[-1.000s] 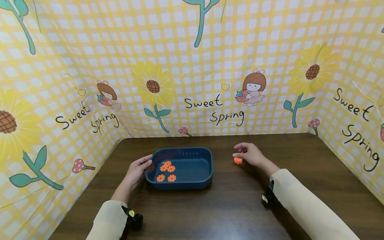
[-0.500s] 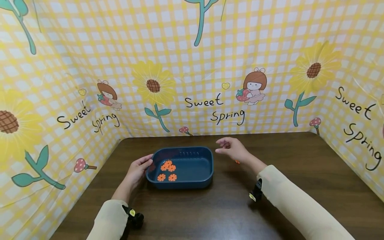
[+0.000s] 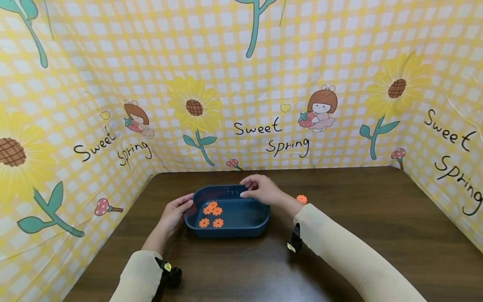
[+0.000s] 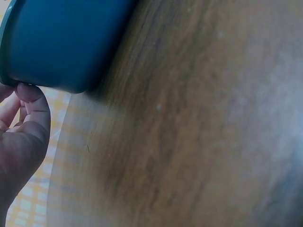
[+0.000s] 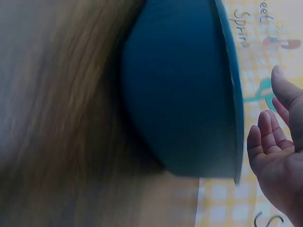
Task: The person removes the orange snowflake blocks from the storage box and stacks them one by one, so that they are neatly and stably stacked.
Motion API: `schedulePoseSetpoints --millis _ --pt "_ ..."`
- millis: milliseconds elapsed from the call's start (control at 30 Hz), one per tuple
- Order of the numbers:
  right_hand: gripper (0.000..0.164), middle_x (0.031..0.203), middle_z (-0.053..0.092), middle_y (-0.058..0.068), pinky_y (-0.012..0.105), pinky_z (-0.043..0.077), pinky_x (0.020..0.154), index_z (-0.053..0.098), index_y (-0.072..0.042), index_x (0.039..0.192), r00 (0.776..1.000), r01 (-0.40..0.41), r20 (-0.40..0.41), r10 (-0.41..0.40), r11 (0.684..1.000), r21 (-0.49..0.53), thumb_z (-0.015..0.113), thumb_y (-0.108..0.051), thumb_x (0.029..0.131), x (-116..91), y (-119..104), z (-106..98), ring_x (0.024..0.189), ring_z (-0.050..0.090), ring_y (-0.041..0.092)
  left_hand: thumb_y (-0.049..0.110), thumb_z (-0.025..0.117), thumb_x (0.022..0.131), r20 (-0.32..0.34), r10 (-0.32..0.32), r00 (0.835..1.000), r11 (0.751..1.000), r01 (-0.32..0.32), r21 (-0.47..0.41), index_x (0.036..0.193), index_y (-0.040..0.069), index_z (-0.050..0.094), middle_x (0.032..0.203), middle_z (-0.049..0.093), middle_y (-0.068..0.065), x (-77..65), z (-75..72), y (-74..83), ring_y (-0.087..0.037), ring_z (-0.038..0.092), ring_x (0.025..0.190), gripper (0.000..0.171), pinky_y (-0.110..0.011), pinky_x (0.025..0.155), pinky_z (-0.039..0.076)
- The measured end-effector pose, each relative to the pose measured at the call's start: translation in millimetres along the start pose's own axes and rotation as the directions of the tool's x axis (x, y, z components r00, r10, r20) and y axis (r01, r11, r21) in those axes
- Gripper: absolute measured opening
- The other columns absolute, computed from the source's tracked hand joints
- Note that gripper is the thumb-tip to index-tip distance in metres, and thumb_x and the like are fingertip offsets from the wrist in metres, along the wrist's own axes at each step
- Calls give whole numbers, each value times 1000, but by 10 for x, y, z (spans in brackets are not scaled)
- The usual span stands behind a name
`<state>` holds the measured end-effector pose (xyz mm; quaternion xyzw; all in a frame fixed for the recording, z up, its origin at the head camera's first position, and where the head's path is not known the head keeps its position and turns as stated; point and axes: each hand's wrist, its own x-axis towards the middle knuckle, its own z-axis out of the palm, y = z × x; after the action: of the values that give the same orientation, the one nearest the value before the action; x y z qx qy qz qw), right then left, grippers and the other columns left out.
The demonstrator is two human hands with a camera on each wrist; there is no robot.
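Note:
A dark blue rectangular tray (image 3: 237, 232) stands on the table, with several orange flower-shaped pieces (image 3: 218, 223) inside, toward its left. At the tray's left end my left hand (image 3: 171, 216) pinches the rim, thumb on the near side. The left wrist view shows that left hand (image 4: 23, 132) right at the tray rim (image 4: 42, 86). My right hand (image 3: 266, 192) is over the tray's back right part, fingers bent and thumb apart. In the right wrist view, nothing shows between the thumb and fingers of the right hand (image 5: 279, 161). Another orange flower-shaped piece (image 3: 301, 199) lies right of the tray, behind the right wrist.
The brown wooden table (image 3: 241, 268) reaches back to a yellow checked cloth (image 3: 264, 92) printed with sunflowers and words. That cloth also rises along both sides. Each wrist wears a small black camera, such as the right camera (image 3: 295, 239).
My right hand has left the orange piece on the right and moved left over the tray. That piece shows again on the table. My left hand keeps its hold on the tray rim.

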<state>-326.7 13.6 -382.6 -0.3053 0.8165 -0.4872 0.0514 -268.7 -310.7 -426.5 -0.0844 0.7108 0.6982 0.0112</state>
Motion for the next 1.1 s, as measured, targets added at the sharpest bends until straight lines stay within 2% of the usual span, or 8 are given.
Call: schedulePoseSetpoints --millis 133,300,433,567,767,933,1100 --pt "35 102 61 11 28 49 70 66 -2 118 999 6 50 -6 1000 13 75 -16 87 73 -26 159 86 56 18 15 58 99 6 14 1000 1000 -14 -12 142 -2 46 114 66 0 -2 5 -15 -18 63 102 48 -30 85 53" --pt "36 108 62 17 26 49 74 67 -2 117 993 4 120 -7 1000 22 76 -18 87 143 -38 339 87 57 16 14 58 99 6 17 1000 1000 -17 -25 142 -2 46 117 66 -2 -1 14 -21 -21 62 105 48 -32 88 52" --pt "35 111 63 14 26 49 74 67 -4 117 985 -9 173 9 1000 2 76 -19 86 192 -63 471 86 57 15 14 59 99 3 14 1000 999 -14 -31 142 -1 47 115 66 -1 2 14 -23 -20 63 105 47 -31 86 53" --pt "35 111 64 12 27 49 72 67 -6 118 971 -43 236 44 999 -10 76 -19 87 225 -92 576 85 57 15 13 59 99 -2 15 1000 999 -15 -34 141 -1 47 112 67 2 1 11 -25 -20 63 104 47 -31 85 53" --pt "35 107 65 10 25 49 72 67 -3 117 945 -40 323 43 999 -15 76 -14 86 269 -74 693 83 58 13 13 59 99 -6 13 1000 1000 -14 -27 142 -1 47 110 67 4 -2 6 -26 -20 63 103 47 -31 85 53" --pt "29 100 66 9 24 49 70 69 -4 111 931 -45 363 47 999 -15 77 -8 83 301 -64 785 80 57 12 14 58 99 -6 20 1000 1000 -20 -23 142 -1 48 112 67 3 1 2 -30 -18 63 102 46 -30 83 54" --pt "26 101 65 9 23 49 72 71 -4 108 915 -82 394 81 997 -15 76 -2 83 307 -47 853 83 55 11 14 58 99 5 23 1000 999 -23 -23 142 -1 47 118 66 -1 -1 4 -28 -19 63 104 47 -29 82 54"
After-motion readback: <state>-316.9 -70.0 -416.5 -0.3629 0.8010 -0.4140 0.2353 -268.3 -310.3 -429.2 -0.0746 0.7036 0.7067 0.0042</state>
